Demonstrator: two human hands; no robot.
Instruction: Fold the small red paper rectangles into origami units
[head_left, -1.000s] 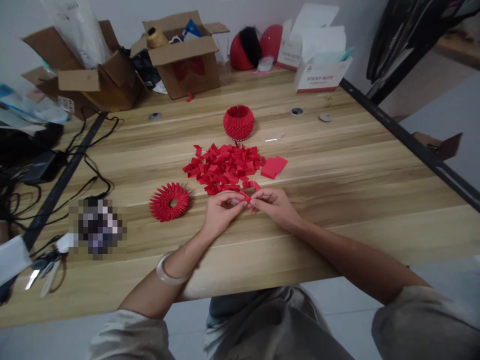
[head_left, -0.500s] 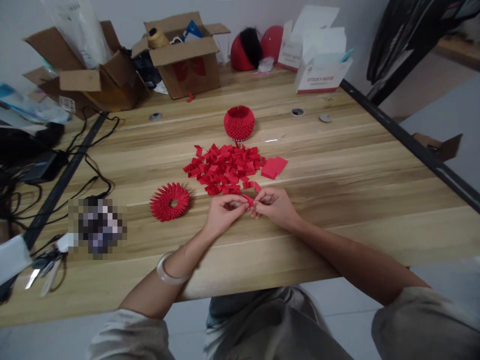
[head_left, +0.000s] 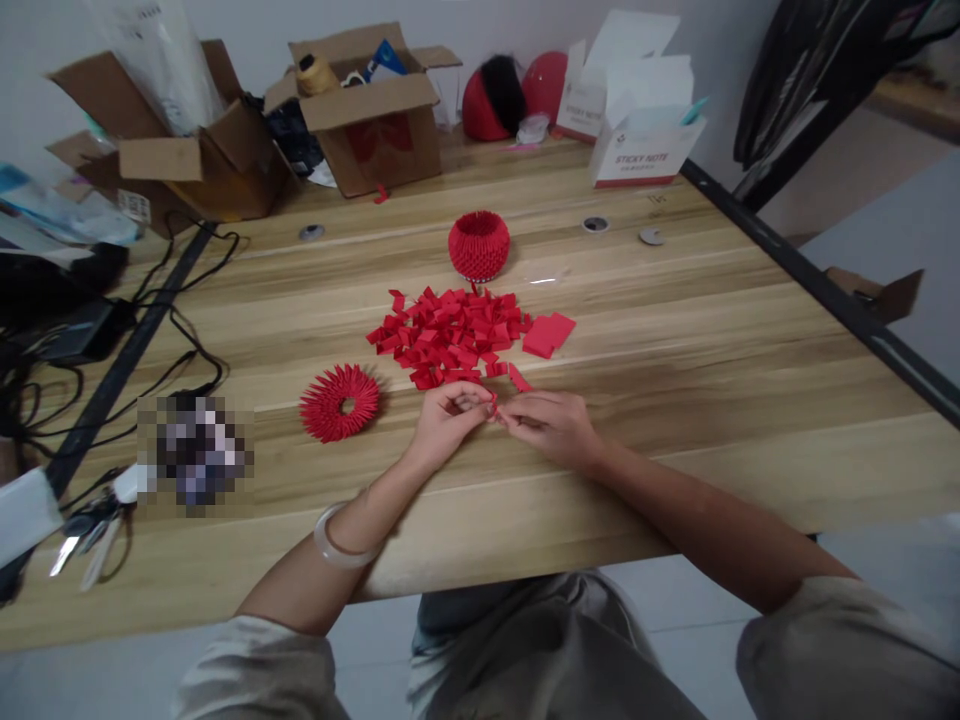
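Between the fingertips of both hands is a small piece of red paper [head_left: 493,402], mostly hidden by the fingers. My left hand [head_left: 448,418] pinches it from the left, and my right hand [head_left: 553,425] closes on it from the right. Just beyond the hands spreads a pile of folded red paper pieces [head_left: 450,335]. Flat red paper sheets [head_left: 548,335] lie at the pile's right. A spiky red paper ring [head_left: 340,403] rests left of my left hand. Farther back stands a round red bowl of interlocked paper pieces [head_left: 479,246].
Two open cardboard boxes [head_left: 367,125] and white sticky-note boxes [head_left: 641,130] stand along the wall, with red round objects [head_left: 486,100] between them. Black cables [head_left: 176,300] and keys [head_left: 94,530] lie on the table's left side. A black strip [head_left: 810,270] borders the right.
My right hand has turned, its fingers now straighter and lower against the red paper. The piece shows less between the fingertips. My left hand stays nearly in place.
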